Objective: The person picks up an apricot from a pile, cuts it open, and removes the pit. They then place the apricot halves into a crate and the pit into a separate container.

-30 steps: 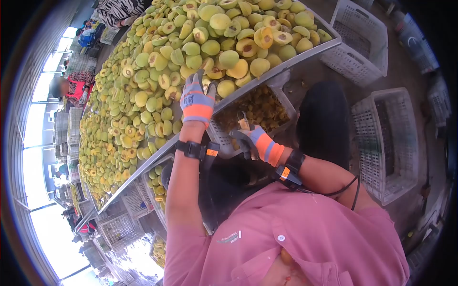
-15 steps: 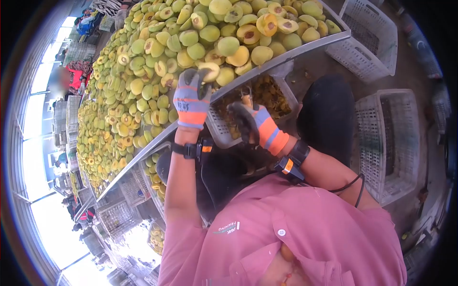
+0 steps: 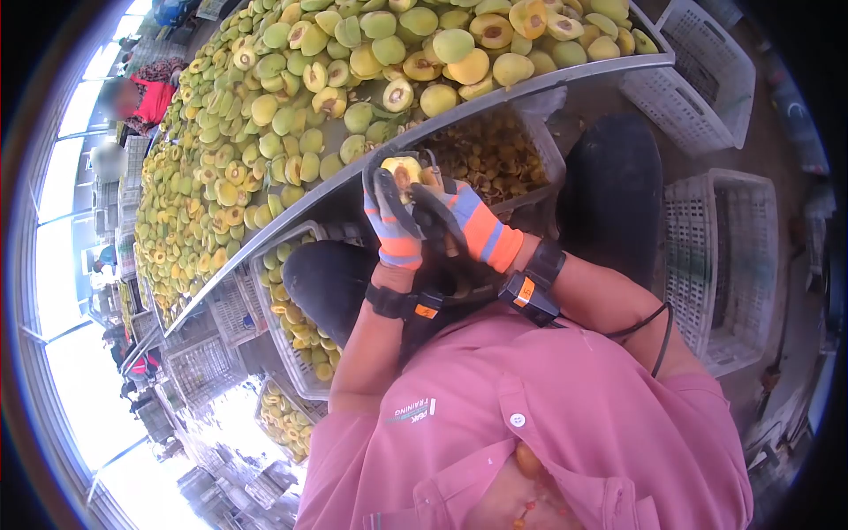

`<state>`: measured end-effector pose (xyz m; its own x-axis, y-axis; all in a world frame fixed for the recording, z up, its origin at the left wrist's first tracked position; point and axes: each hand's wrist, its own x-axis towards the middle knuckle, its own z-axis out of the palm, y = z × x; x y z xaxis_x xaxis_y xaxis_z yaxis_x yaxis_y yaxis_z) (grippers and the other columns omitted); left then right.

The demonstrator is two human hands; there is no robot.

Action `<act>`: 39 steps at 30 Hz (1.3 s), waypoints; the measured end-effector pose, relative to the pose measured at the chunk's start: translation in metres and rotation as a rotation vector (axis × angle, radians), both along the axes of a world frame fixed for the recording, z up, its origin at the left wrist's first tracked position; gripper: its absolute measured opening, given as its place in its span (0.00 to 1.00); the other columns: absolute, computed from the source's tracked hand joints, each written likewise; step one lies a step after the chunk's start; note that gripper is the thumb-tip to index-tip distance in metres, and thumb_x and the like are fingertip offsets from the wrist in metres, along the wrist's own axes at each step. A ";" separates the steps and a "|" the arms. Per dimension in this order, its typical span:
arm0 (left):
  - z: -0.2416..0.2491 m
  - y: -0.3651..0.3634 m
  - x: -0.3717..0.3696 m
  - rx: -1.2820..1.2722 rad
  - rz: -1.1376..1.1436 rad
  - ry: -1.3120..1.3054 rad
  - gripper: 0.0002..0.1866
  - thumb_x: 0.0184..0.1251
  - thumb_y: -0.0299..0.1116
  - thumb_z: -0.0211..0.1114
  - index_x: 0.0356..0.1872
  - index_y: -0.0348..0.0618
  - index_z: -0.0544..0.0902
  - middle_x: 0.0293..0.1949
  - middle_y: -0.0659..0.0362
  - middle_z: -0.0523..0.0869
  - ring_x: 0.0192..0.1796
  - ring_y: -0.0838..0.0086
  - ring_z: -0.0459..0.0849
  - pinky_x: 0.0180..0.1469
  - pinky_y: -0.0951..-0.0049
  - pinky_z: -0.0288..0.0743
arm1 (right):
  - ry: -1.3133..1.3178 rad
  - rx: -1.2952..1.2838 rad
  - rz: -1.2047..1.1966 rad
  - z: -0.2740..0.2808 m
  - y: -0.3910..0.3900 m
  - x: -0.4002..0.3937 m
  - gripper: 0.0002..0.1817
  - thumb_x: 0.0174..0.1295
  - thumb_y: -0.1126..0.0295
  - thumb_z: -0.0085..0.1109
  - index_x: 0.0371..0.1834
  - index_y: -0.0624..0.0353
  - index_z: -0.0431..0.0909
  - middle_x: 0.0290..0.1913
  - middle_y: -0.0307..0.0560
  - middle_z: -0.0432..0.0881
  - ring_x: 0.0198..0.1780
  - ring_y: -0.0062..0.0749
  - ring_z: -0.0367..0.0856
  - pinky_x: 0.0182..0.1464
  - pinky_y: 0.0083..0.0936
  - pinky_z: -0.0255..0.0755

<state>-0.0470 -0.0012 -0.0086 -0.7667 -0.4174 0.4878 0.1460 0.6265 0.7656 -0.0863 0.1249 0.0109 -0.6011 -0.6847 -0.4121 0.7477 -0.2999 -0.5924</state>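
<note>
In my left hand, gloved in grey and orange, is a peach half with its cut yellow face and brown stone hollow turned up. Gloved the same way, my right hand is closed around a small pitting tool, whose thin curved metal end shows beside the fruit. Both hands meet in front of the table edge, fingers close together. Most of the tool's handle is hidden in the right glove. Many green-yellow peach halves cover the metal-rimmed table just beyond.
Below the table edge sits a crate of brown stones and scraps. Another crate with peach halves stands by my left knee. White plastic crates lie at right. A person in red is at the far left.
My left hand has drawn back from the pile with a peach half and come to my right hand. The view has shifted slightly, and the right hand's tool is now against the fruit.
</note>
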 end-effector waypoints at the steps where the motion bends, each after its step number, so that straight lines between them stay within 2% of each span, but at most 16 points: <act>1: -0.006 -0.005 -0.001 -0.403 0.115 0.030 0.17 0.67 0.23 0.54 0.55 0.28 0.73 0.49 0.45 0.81 0.47 0.56 0.83 0.50 0.67 0.77 | 0.057 0.046 0.018 0.002 0.000 -0.002 0.12 0.60 0.63 0.67 0.37 0.59 0.79 0.26 0.37 0.79 0.25 0.20 0.75 0.25 0.21 0.69; 3: 0.000 -0.010 -0.001 -0.308 0.077 0.006 0.17 0.65 0.22 0.55 0.55 0.29 0.73 0.47 0.47 0.82 0.46 0.57 0.83 0.49 0.68 0.77 | 0.169 0.141 0.054 0.006 0.001 -0.005 0.12 0.60 0.67 0.65 0.44 0.61 0.81 0.30 0.38 0.82 0.32 0.19 0.78 0.32 0.20 0.72; 5: 0.008 -0.010 -0.002 -0.161 0.043 -0.007 0.17 0.63 0.20 0.56 0.54 0.29 0.74 0.46 0.48 0.82 0.45 0.58 0.83 0.48 0.69 0.77 | 0.346 -0.001 -0.059 -0.022 -0.011 0.000 0.11 0.59 0.69 0.63 0.42 0.61 0.82 0.30 0.39 0.82 0.32 0.20 0.78 0.34 0.22 0.73; 8: 0.010 -0.008 0.000 0.069 0.010 -0.029 0.16 0.62 0.18 0.56 0.52 0.30 0.75 0.45 0.48 0.82 0.44 0.59 0.83 0.48 0.69 0.77 | 0.530 0.145 0.119 -0.042 -0.013 -0.006 0.16 0.59 0.64 0.63 0.45 0.62 0.79 0.35 0.39 0.82 0.36 0.18 0.76 0.39 0.19 0.72; 10: 0.013 -0.002 0.001 0.125 0.012 -0.053 0.15 0.63 0.19 0.55 0.51 0.30 0.76 0.45 0.48 0.82 0.45 0.60 0.83 0.47 0.69 0.77 | 0.516 0.199 0.171 -0.030 -0.008 -0.007 0.15 0.58 0.66 0.61 0.45 0.62 0.80 0.34 0.39 0.82 0.35 0.19 0.76 0.38 0.21 0.72; 14: 0.009 -0.001 0.002 0.069 -0.024 -0.021 0.12 0.70 0.25 0.52 0.50 0.31 0.77 0.44 0.52 0.82 0.45 0.67 0.81 0.46 0.71 0.76 | 0.513 0.310 0.290 -0.024 -0.003 -0.013 0.13 0.57 0.67 0.60 0.43 0.62 0.80 0.29 0.40 0.81 0.32 0.20 0.75 0.35 0.23 0.71; 19: 0.016 0.002 0.003 0.075 -0.060 -0.061 0.15 0.76 0.33 0.47 0.49 0.32 0.78 0.40 0.56 0.82 0.42 0.74 0.78 0.44 0.75 0.74 | 0.551 0.401 0.337 -0.010 0.005 -0.011 0.13 0.56 0.66 0.60 0.41 0.63 0.81 0.28 0.43 0.81 0.30 0.23 0.75 0.33 0.25 0.71; 22: 0.024 0.007 0.006 0.332 -0.061 -0.104 0.15 0.76 0.35 0.49 0.48 0.33 0.79 0.36 0.58 0.83 0.38 0.74 0.79 0.44 0.75 0.74 | 0.726 0.349 0.312 -0.033 -0.002 -0.006 0.13 0.53 0.67 0.59 0.38 0.65 0.80 0.27 0.48 0.81 0.29 0.31 0.78 0.33 0.29 0.73; 25: 0.025 -0.001 0.006 0.668 -0.045 -0.250 0.13 0.74 0.34 0.53 0.40 0.35 0.82 0.32 0.63 0.82 0.34 0.81 0.77 0.37 0.79 0.71 | 0.814 0.342 0.382 -0.037 0.001 -0.009 0.14 0.52 0.66 0.60 0.36 0.67 0.80 0.26 0.51 0.81 0.29 0.35 0.80 0.32 0.31 0.74; 27: 0.019 -0.017 0.009 0.514 -0.165 -0.295 0.14 0.74 0.36 0.54 0.38 0.36 0.83 0.29 0.64 0.81 0.33 0.82 0.76 0.35 0.80 0.71 | 0.764 0.384 0.457 -0.027 0.008 -0.012 0.14 0.52 0.66 0.61 0.35 0.67 0.79 0.25 0.50 0.80 0.28 0.35 0.80 0.30 0.31 0.74; 29: 0.020 -0.023 0.011 0.496 -0.240 -0.379 0.14 0.74 0.37 0.55 0.38 0.36 0.84 0.28 0.64 0.82 0.32 0.83 0.76 0.34 0.80 0.70 | 0.646 0.439 0.521 -0.011 0.018 -0.012 0.14 0.53 0.64 0.63 0.32 0.67 0.79 0.24 0.48 0.80 0.25 0.35 0.79 0.27 0.31 0.73; 31: 0.032 -0.024 0.011 0.614 -0.275 -0.506 0.14 0.73 0.37 0.55 0.38 0.37 0.84 0.29 0.64 0.82 0.32 0.84 0.76 0.34 0.81 0.70 | 0.583 0.159 0.651 -0.027 0.022 -0.023 0.14 0.54 0.65 0.64 0.39 0.63 0.81 0.26 0.45 0.81 0.28 0.28 0.78 0.29 0.29 0.72; 33: 0.047 -0.018 0.011 0.484 -0.279 -0.504 0.14 0.73 0.37 0.56 0.38 0.37 0.84 0.29 0.64 0.82 0.32 0.84 0.75 0.34 0.81 0.70 | 0.523 0.082 0.739 -0.028 0.022 -0.026 0.14 0.55 0.66 0.64 0.42 0.61 0.82 0.28 0.42 0.81 0.30 0.23 0.78 0.31 0.27 0.71; 37: 0.050 -0.013 0.011 0.360 -0.250 -0.535 0.13 0.72 0.35 0.56 0.39 0.36 0.84 0.29 0.64 0.82 0.32 0.84 0.76 0.34 0.81 0.70 | 0.526 0.289 0.757 -0.014 0.023 -0.022 0.12 0.58 0.67 0.63 0.43 0.61 0.82 0.29 0.38 0.80 0.34 0.19 0.76 0.35 0.24 0.71; 38: 0.046 -0.008 0.012 0.389 -0.181 -0.452 0.13 0.73 0.35 0.56 0.39 0.36 0.84 0.29 0.64 0.82 0.33 0.83 0.76 0.34 0.81 0.71 | 0.551 0.325 0.738 -0.015 0.022 -0.021 0.12 0.58 0.68 0.63 0.43 0.60 0.82 0.30 0.36 0.80 0.35 0.18 0.76 0.36 0.23 0.71; 39: 0.040 0.001 0.014 0.417 -0.113 -0.370 0.13 0.73 0.34 0.56 0.39 0.36 0.83 0.29 0.63 0.82 0.33 0.83 0.76 0.34 0.80 0.71 | 0.509 0.189 0.667 -0.025 0.018 -0.016 0.10 0.58 0.67 0.63 0.39 0.60 0.81 0.26 0.36 0.78 0.29 0.19 0.75 0.30 0.22 0.68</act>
